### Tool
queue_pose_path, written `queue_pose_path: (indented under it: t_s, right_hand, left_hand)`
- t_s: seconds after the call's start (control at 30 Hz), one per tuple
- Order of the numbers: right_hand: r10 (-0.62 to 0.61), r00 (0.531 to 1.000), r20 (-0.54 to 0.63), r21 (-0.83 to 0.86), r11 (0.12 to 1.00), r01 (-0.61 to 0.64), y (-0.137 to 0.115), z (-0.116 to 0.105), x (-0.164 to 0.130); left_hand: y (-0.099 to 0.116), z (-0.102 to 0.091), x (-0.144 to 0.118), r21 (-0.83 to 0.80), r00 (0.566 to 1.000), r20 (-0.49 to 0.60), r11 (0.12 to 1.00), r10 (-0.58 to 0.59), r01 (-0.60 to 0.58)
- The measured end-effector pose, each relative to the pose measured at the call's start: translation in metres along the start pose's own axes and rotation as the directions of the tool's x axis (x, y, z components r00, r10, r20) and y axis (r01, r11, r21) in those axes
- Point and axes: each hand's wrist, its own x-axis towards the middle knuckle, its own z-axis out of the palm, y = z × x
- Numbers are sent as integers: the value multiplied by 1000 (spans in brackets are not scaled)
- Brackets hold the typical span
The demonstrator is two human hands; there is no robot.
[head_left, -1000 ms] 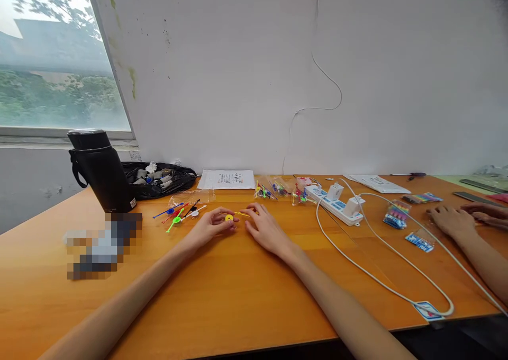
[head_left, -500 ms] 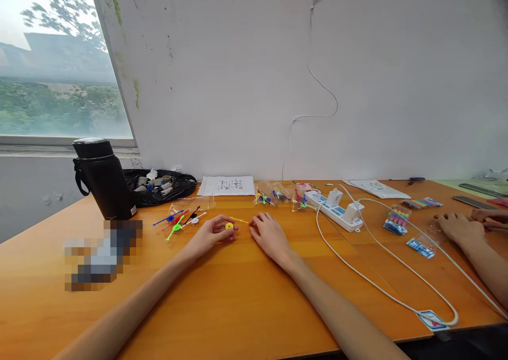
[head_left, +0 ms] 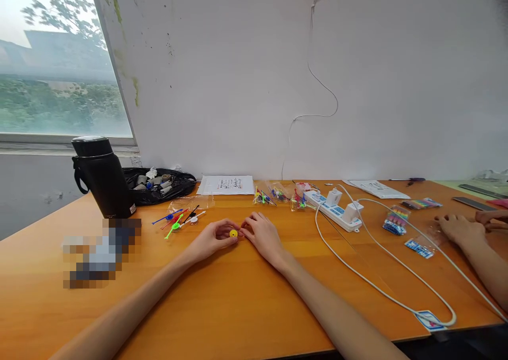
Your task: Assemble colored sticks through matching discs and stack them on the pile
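Observation:
My left hand (head_left: pixel 214 236) rests on the table with thumb and fingers pinched around a small yellow plastic disc (head_left: pixel 233 234) that has a hole in its middle. Close against it, my right hand (head_left: pixel 262 238) has its fingertips brought together at the left fingertips. The thin yellow stick seen between the hands earlier is now mostly hidden by the fingers. Left of my hands lie several thin plastic sticks with round discs: a green piece (head_left: pixel 175 226), a blue piece (head_left: pixel 169 216), a white piece (head_left: pixel 194 219), plus red and black ones.
A black flask (head_left: pixel 103 182) stands left, beside a black bag (head_left: pixel 174 189) of odds and ends. Bagged colourful pieces (head_left: pixel 266 195) and a white power strip (head_left: pixel 336 212) lie behind my hands. White cables (head_left: pixel 391 296) loop rightward. Another person's hand (head_left: pixel 462 228) works at right.
My hands have come together, the right moving left toward the yellow disc. The disc has shifted slightly right and nearer to me, and the yellow stick has gone behind the fingers.

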Motion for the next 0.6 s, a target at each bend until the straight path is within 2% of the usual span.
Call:
queue_pose_path:
  t_s: [0.1,0.23,0.43,0.6]
  right_hand:
    - [-38,999,-3,8,999,38,-2,2,1]
    - [-110,994,16,44,993,109,-2,2,3]
    - [-93,996,9,129,987,91,-1,4,4]
    - [-83,996,27,160,984,77,5,-3,2]
  left_hand:
    - [4,1,-1,35,1000,-20,999,25,-24]
    - [5,1,0,-58,998,-64,998,8,-12]
    - [8,-1,2,-52,971,-237,997,34,-48]
    - [6,-8,2,-60,954,-300,998,3,-22]
